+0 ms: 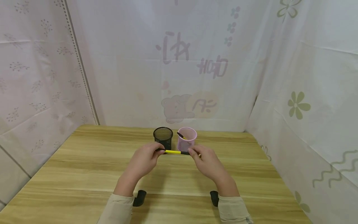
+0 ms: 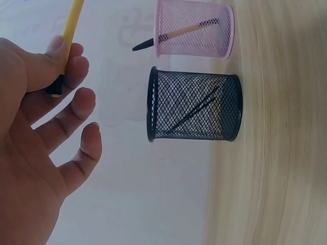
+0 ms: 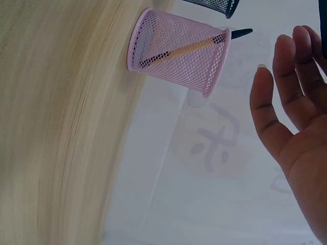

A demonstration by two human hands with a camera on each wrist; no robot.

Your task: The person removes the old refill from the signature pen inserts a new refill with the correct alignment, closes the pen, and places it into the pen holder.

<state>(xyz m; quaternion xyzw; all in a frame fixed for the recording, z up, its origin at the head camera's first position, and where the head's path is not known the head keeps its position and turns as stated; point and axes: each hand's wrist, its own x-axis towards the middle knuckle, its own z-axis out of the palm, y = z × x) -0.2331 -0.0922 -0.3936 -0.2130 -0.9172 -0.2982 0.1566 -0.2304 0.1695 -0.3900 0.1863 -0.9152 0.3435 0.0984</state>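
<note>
A yellow marker pen with black ends is stretched level between both hands, above the table and in front of two mesh cups. My left hand pinches one black end between thumb and forefinger; its other fingers are loosely bent in the left wrist view. At the opposite black end, my right hand pinches with thumb and fingertips. Behind the left hand stands a black mesh pen cup, with thin dark sticks showing through its wall. A pink mesh pen cup beside it holds another yellow-and-black pen, leaning with its dark tip above the rim.
Both cups stand upright near the back of the wood-grain table. Printed curtains hang behind the table and along both sides. Black wrist mounts stick out by the beige sleeves.
</note>
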